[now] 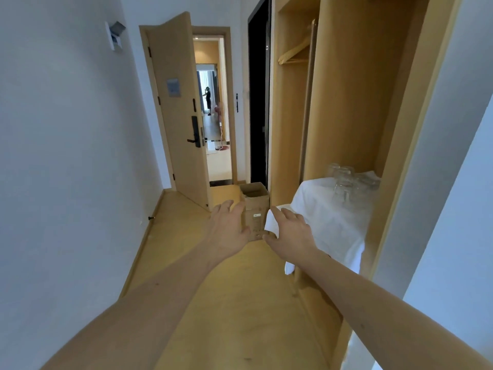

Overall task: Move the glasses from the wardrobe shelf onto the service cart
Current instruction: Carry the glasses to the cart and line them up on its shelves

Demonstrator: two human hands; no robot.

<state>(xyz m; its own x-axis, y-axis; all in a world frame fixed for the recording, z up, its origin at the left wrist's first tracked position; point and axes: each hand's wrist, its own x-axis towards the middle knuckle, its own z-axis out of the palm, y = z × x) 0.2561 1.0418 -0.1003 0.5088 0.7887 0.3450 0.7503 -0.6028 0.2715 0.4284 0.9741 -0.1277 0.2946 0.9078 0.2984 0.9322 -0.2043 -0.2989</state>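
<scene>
Glasses (349, 182): clustered on the white cloth (320, 212) covering the wardrobe shelf, beyond and right of your left hand (226, 231) and right hand (290, 233), both outstretched, fingers spread, holding nothing.

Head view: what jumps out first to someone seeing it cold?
Two bare forearms reach forward, the left hand and right hand both open and empty, in front of an open cardboard box that stands on the wood floor. To the right, a cluster of clear glasses sits on a white cloth draped over the wardrobe shelf, untouched. Straight ahead the room door stands open onto a corridor; no service cart is in view.
</scene>
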